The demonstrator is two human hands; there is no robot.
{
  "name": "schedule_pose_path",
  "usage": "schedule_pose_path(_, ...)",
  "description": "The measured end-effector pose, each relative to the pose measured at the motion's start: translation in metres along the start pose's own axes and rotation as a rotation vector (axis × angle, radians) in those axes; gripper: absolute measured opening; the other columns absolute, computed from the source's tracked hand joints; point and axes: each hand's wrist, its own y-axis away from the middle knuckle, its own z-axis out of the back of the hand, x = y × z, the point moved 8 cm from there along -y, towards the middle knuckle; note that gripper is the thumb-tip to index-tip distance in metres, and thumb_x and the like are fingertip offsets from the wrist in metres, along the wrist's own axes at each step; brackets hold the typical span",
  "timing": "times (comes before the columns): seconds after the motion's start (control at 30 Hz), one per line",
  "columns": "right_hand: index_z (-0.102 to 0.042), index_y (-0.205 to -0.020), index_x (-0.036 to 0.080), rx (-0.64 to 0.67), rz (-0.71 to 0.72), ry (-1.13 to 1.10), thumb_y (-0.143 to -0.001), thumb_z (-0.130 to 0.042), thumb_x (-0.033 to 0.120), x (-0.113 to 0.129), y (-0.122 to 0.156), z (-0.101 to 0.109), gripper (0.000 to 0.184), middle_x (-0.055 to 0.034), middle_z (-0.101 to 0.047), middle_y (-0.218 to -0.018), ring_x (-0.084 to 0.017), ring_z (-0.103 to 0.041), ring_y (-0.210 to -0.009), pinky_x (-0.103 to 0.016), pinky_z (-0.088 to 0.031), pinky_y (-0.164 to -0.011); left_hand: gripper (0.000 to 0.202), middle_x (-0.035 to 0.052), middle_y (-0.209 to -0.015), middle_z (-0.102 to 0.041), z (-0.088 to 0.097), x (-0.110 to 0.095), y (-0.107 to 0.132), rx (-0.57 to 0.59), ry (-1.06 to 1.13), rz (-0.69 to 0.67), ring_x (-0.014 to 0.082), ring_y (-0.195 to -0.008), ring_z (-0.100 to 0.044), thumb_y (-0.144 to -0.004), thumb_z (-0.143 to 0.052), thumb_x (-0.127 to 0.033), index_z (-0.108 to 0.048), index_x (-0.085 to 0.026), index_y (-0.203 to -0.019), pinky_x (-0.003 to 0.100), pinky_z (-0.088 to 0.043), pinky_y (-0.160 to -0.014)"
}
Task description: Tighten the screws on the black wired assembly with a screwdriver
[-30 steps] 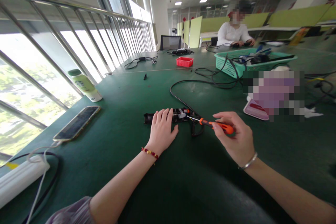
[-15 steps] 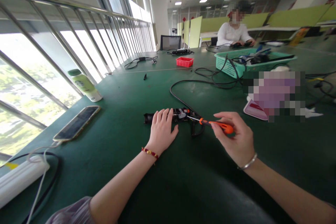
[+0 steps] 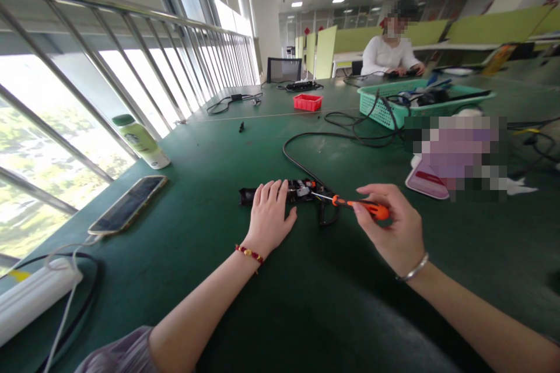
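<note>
A black corded appliance with an opened casing (image 3: 303, 190) lies on the green table, its inner parts showing at the right end. Its exact kind is unclear. My left hand (image 3: 270, 213) lies across its middle, fingers curved over the body and thumb on the near side, holding it down. The fingertips' undersides are hidden. My right hand (image 3: 396, 230) grips an orange-and-black screwdriver (image 3: 370, 208) by the handle. The screwdriver's shaft points left, with its tip at the exposed parts; whether it sits in a screw I cannot tell.
A black cord runs from the appliance towards a green basket (image 3: 380, 108) of tools. Beyond are a red tray (image 3: 307, 102) and a seated person (image 3: 385, 58). A phone (image 3: 129, 204), a bottle (image 3: 142, 141) and a white power strip (image 3: 37, 297) lie left, beside a metal railing (image 3: 131, 11).
Hardly anything differs. Both hands, the appliance and the screwdriver keep their places, with only a very slight shift of the right hand and the view.
</note>
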Motion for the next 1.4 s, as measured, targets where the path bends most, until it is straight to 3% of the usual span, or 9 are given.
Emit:
schedule_pose_path(0.13, -0.057, -0.093, 0.021, 0.021, -0.018, 0.026, -0.08, -0.06, 0.025, 0.0001, -0.0007, -0.0013, 0.014, 0.0039, -0.053, -0.065, -0.01, -0.053, -0.052, -0.023, -0.045, -0.049, 0.053, 0.0145, -0.131, -0.051, -0.0003, -0.0001, -0.0002, 0.002, -0.004, 0.002, 0.0294, -0.123, -0.043, -0.086, -0.048, -0.031, -0.04, -0.009, -0.134, 0.048, -0.03, -0.11)
schedule_pose_path(0.3, -0.053, -0.106, 0.021, -0.077, 0.055, -0.009, -0.075, -0.062, 0.018, -0.0021, -0.0002, 0.0028, 0.032, -0.0043, -0.058, -0.094, -0.017, -0.06, -0.081, -0.032, -0.053, -0.072, 0.055, 0.0146, -0.132, -0.05, -0.001, 0.0002, 0.0, 0.019, -0.009, 0.005, 0.0293, -0.124, -0.042, -0.086, -0.049, -0.031, -0.04, -0.008, -0.135, 0.047, -0.029, -0.111)
schedule_pose_path(0.37, -0.053, -0.106, 0.021, -0.079, 0.062, -0.014, -0.074, -0.062, 0.017, -0.0025, -0.0003, 0.0027, 0.033, -0.0053, -0.058, -0.097, -0.018, -0.06, -0.083, -0.032, -0.053, -0.073, 0.055, 0.0146, -0.132, -0.05, -0.0008, 0.0002, 0.0002, 0.02, -0.01, 0.005, 0.0293, -0.124, -0.042, -0.086, -0.049, -0.031, -0.04, -0.008, -0.135, 0.047, -0.029, -0.111)
schedule_pose_path(0.63, -0.056, -0.089, 0.021, 0.058, -0.048, 0.017, -0.081, -0.058, 0.026, -0.0012, -0.0016, -0.0032, 0.009, 0.007, -0.048, -0.055, -0.008, -0.047, -0.042, -0.021, -0.04, -0.042, 0.053, 0.0148, -0.131, -0.051, 0.0002, -0.0004, 0.0, 0.003, -0.01, -0.003, 0.0298, -0.123, -0.043, -0.086, -0.048, -0.03, -0.04, -0.01, -0.134, 0.049, -0.031, -0.109)
schedule_pose_path(0.83, -0.054, -0.105, 0.021, -0.076, 0.041, -0.003, -0.076, -0.062, 0.02, -0.0021, -0.0008, 0.0042, 0.03, -0.0042, -0.058, -0.093, -0.017, -0.061, -0.08, -0.032, -0.054, -0.07, 0.053, 0.0149, -0.131, -0.051, 0.0001, 0.0, 0.0003, 0.0, -0.002, -0.001, 0.0296, -0.123, -0.043, -0.086, -0.048, -0.031, -0.04, -0.009, -0.134, 0.048, -0.031, -0.11)
schedule_pose_path(0.93, -0.054, -0.105, 0.021, -0.08, 0.059, -0.004, -0.075, -0.062, 0.018, -0.0019, -0.0009, 0.0036, 0.032, -0.0061, -0.058, -0.098, -0.019, -0.061, -0.085, -0.034, -0.054, -0.074, 0.053, 0.0148, -0.131, -0.051, 0.0006, -0.0002, 0.0004, -0.003, 0.003, -0.003, 0.0295, -0.123, -0.043, -0.086, -0.048, -0.03, -0.04, -0.009, -0.134, 0.049, -0.031, -0.11)
schedule_pose_path(1.13, -0.055, -0.098, 0.021, 0.031, -0.081, -0.038, -0.079, -0.062, 0.027, -0.0068, -0.0004, -0.0025, 0.021, 0.0044, -0.053, -0.066, -0.01, -0.053, -0.048, -0.023, -0.046, -0.044, 0.054, 0.0149, -0.131, -0.051, -0.0001, 0.0, 0.0, 0.011, -0.003, 0.002, 0.0299, -0.123, -0.043, -0.086, -0.049, -0.031, -0.041, -0.008, -0.134, 0.048, -0.03, -0.11)
schedule_pose_path(1.2, -0.055, -0.097, 0.021, 0.055, -0.105, -0.039, -0.081, -0.061, 0.028, -0.0081, 0.0001, -0.0042, 0.019, 0.0062, -0.05, -0.061, -0.009, -0.05, -0.043, -0.022, -0.043, -0.041, 0.053, 0.015, -0.131, -0.051, 0.0004, -0.0002, -0.0001, 0.007, -0.005, 0.0, 0.0299, -0.123, -0.043, -0.086, -0.049, -0.03, -0.041, -0.009, -0.134, 0.048, -0.03, -0.11)
schedule_pose_path(1.4, -0.053, -0.106, 0.021, -0.082, 0.034, -0.017, -0.075, -0.062, 0.019, -0.0024, -0.0006, 0.0035, 0.032, -0.0045, -0.057, -0.094, -0.017, -0.061, -0.08, -0.033, -0.055, -0.071, 0.052, 0.0151, -0.13, -0.052, 0.0016, -0.0005, 0.0, -0.002, -0.001, -0.003, 0.0296, -0.123, -0.044, -0.086, -0.048, -0.029, -0.04, -0.01, -0.134, 0.049, -0.032, -0.109)
